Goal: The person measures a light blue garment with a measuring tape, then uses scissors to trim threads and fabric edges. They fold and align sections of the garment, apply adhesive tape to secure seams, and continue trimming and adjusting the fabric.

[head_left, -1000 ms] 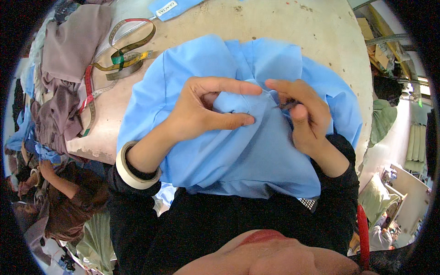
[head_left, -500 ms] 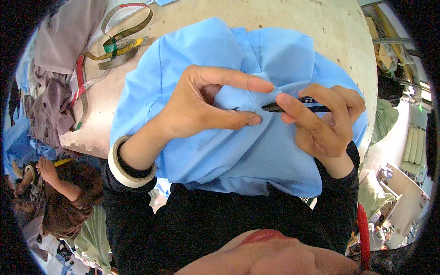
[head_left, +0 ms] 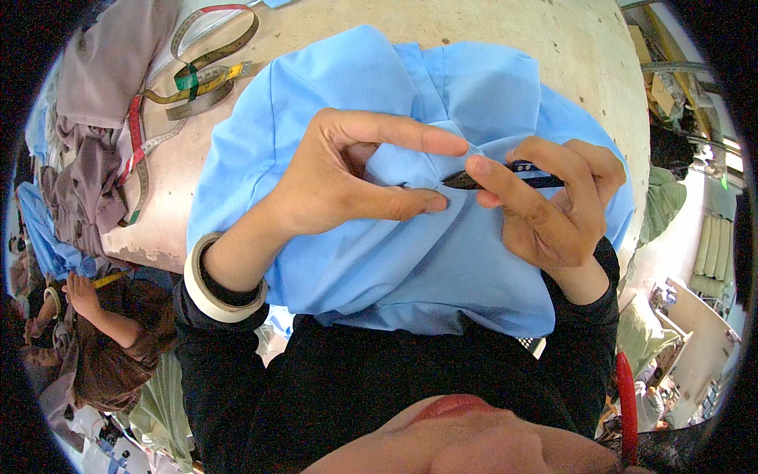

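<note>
My left hand pinches a fold of the light blue cloth between thumb and forefinger, holding it taut. My right hand grips a small dark clipper, its tip just beside the left fingertips at the pinched fold.

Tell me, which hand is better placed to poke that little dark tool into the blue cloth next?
Probably the right hand: it already holds the small dark tool, whose tip points at the fold of the blue cloth. The left hand is busy pinching that fold up.
</note>
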A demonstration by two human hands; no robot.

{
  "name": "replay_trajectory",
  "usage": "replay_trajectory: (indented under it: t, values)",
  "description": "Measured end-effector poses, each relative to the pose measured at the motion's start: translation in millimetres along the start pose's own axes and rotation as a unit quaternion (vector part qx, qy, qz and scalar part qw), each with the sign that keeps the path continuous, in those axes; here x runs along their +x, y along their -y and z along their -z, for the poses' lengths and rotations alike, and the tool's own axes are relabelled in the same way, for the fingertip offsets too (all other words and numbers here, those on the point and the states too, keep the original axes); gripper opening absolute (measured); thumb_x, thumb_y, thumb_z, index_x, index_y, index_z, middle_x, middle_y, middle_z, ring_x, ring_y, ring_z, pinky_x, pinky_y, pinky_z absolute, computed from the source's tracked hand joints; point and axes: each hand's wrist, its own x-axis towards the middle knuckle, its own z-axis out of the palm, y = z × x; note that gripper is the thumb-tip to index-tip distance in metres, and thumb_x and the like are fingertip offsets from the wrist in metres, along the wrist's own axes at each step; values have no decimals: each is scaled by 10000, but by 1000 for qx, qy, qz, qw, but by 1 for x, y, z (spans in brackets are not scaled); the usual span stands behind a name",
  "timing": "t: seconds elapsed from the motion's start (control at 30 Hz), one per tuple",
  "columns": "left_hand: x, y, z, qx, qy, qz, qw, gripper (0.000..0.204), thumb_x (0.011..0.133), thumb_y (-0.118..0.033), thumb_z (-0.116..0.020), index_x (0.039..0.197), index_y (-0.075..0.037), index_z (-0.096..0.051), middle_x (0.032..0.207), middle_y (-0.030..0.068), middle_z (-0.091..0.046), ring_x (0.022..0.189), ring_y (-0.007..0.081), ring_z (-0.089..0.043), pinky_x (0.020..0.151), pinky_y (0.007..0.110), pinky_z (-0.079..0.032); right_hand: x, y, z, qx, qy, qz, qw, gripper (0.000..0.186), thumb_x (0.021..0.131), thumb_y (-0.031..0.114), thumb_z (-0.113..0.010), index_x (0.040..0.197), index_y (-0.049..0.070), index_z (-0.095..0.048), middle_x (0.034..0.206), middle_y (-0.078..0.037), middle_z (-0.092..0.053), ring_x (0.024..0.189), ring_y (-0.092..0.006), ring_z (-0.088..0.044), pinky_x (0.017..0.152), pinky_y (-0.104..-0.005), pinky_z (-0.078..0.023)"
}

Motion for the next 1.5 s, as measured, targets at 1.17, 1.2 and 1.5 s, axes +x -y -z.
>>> replay_trajectory:
  t: [1.17,1.2,1.5]
  values:
    - [1,-3,-4,33,-7,-23,999,534,729,111,-755,1223,3,-583,1165,74,-633,1067,119,-599,925,261,-496,12,6,15,366,100,-250,891,123,802,-53,-645,922,-23,-648,821,-31,-599,679,-68,-488,610,-213,-373]
    - [1,-3,-4,40,-6,-28,999,532,729,109,-756,1222,3,-585,1167,74,-633,1074,121,-598,932,265,-493,12,7,13,353,92,-237,900,138,773,-16,-694,905,9,-662,798,-27,-604,659,-81,-503,593,-218,-383]
    - [1,2,-6,58,23,-33,997,526,736,102,-755,1226,14,-584,1206,83,-622,1117,145,-588,989,294,-461,10,1,3,278,48,-69,957,239,625,-79,-666,838,21,-623,718,-49,-576,592,-158,-487,538,-269,-370]
